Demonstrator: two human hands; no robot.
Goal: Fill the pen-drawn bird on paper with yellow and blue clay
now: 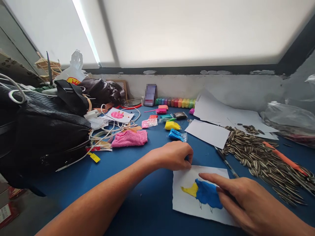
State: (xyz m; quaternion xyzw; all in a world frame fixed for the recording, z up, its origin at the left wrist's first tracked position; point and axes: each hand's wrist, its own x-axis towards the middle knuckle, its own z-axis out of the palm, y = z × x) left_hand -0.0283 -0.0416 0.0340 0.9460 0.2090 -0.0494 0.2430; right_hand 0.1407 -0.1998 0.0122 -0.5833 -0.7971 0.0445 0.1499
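A white sheet of paper (pixel 187 205) lies on the blue table, bearing a drawn animal with thin pencilled legs. Blue clay (pixel 208 194) is spread over its body, and yellow clay (pixel 192 190) covers the narrower part at the left. My left hand (pixel 176 154) is closed, its curled fingertips pressing on the paper's upper left edge. Over the sheet's right side, my right hand (pixel 243 200) has its index finger stretched out just above the blue clay's top edge. Another digit is at the clay's right edge; the remaining fingers are partly hidden.
Sunflower seeds (pixel 258 157) are heaped at the right with an orange tool (pixel 283 157) and a pen (pixel 226 162). Beyond my hands are a blue clay packet (pixel 176 134), a yellow clay packet (pixel 172 125) and a pink cloth (pixel 130 138). A black bag (pixel 49 131) fills the left.
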